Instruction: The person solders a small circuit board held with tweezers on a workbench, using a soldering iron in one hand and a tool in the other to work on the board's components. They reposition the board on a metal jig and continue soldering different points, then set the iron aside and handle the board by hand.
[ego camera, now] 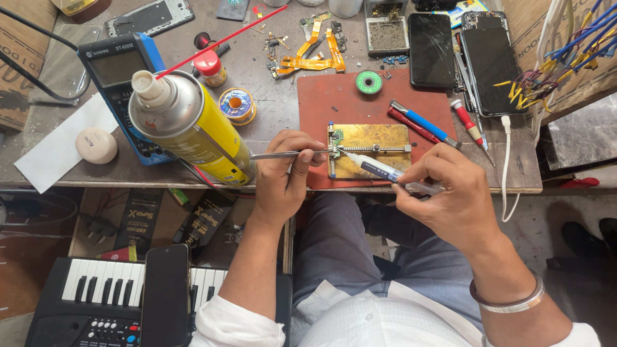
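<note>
Left hand [286,170] is pinched shut on a pair of metal tweezers [283,154], tips reaching right onto a small green circuit board [336,138]. Right hand [443,193] is curled around a white syringe-style tube [385,172], its nozzle angled up-left to touch that same board. The board sits clamped at the left end of a brass holder plate [373,138], and that plate lies on a red work mat [321,103] right at the counter's [270,109] near edge, both hands hanging partly over the drop to the lap.

Tight on the left: a yellow spray can [205,128] with a red straw leans just beside the tweezers, a blue multimeter [119,71] behind it. To the right there's open mat, then a red-and-blue pen tool [421,122] and a small screwdriver [469,128]. Further back, a green solder spool [369,81], orange flex cables [315,58] and two dark phones [430,48]. Below the counter edge, a keyboard [96,289] with a phone lying on it.
</note>
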